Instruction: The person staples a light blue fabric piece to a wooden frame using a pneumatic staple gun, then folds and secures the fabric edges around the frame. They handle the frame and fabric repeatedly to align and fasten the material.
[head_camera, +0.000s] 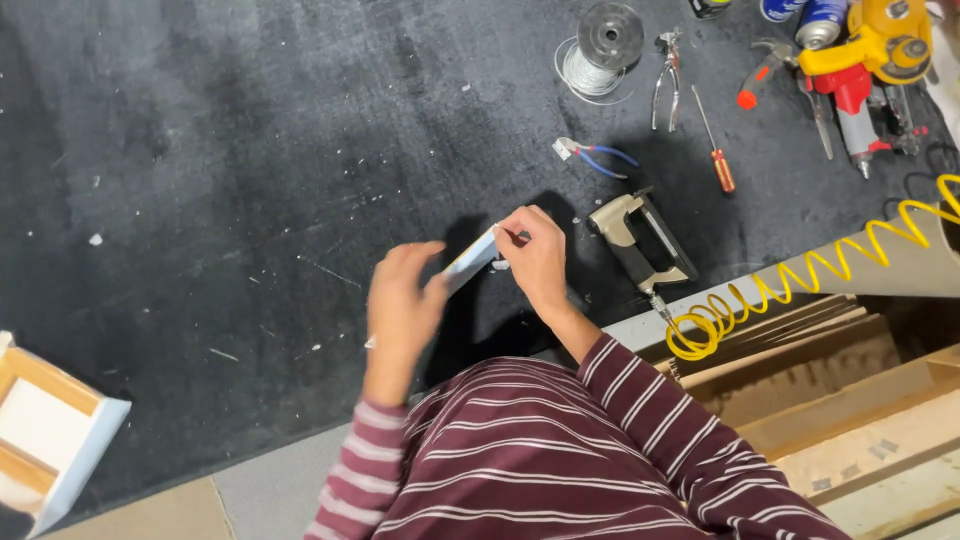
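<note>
Both hands (400, 300) (535, 255) hold a pale strip (470, 262) (slanting up-right)

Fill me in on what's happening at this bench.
A person in a striped top holds a small pale strip between both hands over a black mat: left hand at its lower end, right hand pinching the upper end. A staple gun on a yellow coiled hose lies beside the right hand, with pliers, a screwdriver and a wire spool beyond.

Your black mat (200, 200) carries the pneumatic stapler (640, 240) — landmark. Beyond it: blue-handled pliers (592, 154), red-handled screwdriver (716, 155), wire spool (600, 45). Far left of it — a stretched canvas frame (50, 430).
</note>
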